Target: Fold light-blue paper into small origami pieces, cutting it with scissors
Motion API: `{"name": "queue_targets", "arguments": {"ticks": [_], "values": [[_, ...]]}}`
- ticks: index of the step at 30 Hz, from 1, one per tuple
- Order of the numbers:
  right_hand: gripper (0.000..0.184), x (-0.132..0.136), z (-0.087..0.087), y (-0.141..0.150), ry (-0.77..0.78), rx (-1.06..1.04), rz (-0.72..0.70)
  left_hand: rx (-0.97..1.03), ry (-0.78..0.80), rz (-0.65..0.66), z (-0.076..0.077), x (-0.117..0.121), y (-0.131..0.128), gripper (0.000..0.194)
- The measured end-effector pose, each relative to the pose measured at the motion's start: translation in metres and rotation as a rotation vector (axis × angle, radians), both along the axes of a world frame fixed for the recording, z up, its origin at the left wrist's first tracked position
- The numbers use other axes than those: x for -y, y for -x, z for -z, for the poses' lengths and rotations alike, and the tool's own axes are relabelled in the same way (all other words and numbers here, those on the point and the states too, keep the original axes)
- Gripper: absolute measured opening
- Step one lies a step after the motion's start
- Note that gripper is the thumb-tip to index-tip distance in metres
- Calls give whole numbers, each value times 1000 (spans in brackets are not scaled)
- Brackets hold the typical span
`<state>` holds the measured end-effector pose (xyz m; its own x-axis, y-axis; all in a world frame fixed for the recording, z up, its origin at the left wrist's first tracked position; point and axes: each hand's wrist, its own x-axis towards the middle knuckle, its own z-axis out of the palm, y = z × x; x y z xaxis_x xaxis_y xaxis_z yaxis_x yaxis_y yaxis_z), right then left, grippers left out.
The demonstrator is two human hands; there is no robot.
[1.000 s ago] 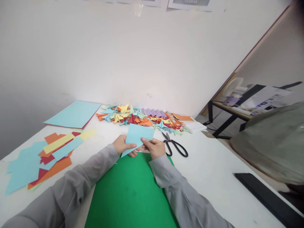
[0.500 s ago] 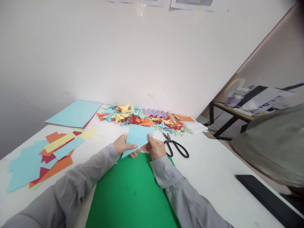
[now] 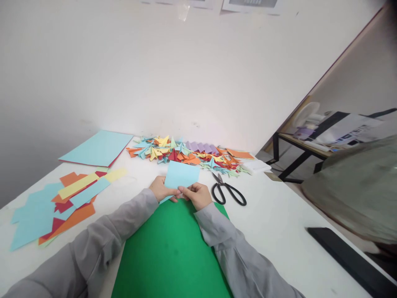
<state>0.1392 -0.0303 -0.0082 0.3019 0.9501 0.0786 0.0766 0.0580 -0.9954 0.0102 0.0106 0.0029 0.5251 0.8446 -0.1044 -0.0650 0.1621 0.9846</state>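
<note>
Light blue sheet (image 3: 182, 173) held by left hand (image 3: 161, 189) and right hand (image 3: 199, 195) above far edge of green mat (image 3: 170, 252); near side pinched in each grip, thumb tips close together. Scissors (image 3: 222, 183) (black-handled) laid just beside right hand. Folded paper pieces (image 3: 181, 157) heaped along far edge of worktop (image 3: 266, 215), loose cut pieces (image 3: 63, 206) spread toward left edge.

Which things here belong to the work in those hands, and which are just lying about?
In the work:
blue paper, held by the left hand and right hand
green sheet below, probably as a work surface

Apparently lying about, untouched now:
scissors
folded pieces
loose scraps
stacked sheets
black bar
</note>
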Motion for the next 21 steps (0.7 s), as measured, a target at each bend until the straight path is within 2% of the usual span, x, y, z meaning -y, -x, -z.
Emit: {"name": "queue_targets", "arguments": {"ticks": [5,10,14,17,21], "values": [[35,0,0,1,24,-12,5,-22,-14,-28,-5,3,1,24],[37,-7,0,-10,96,-255,37,-19,-2,31,-5,1,3,23],[38,-9,0,-16,80,-311,65,-25,-3,18,-2,-2,2,26],[34,-6,0,-12,56,-288,-42,-21,-19,-9,0,-3,1,27],[26,-3,0,-7,7,-134,-148,12,-61,20,2,-3,1,28]]}}
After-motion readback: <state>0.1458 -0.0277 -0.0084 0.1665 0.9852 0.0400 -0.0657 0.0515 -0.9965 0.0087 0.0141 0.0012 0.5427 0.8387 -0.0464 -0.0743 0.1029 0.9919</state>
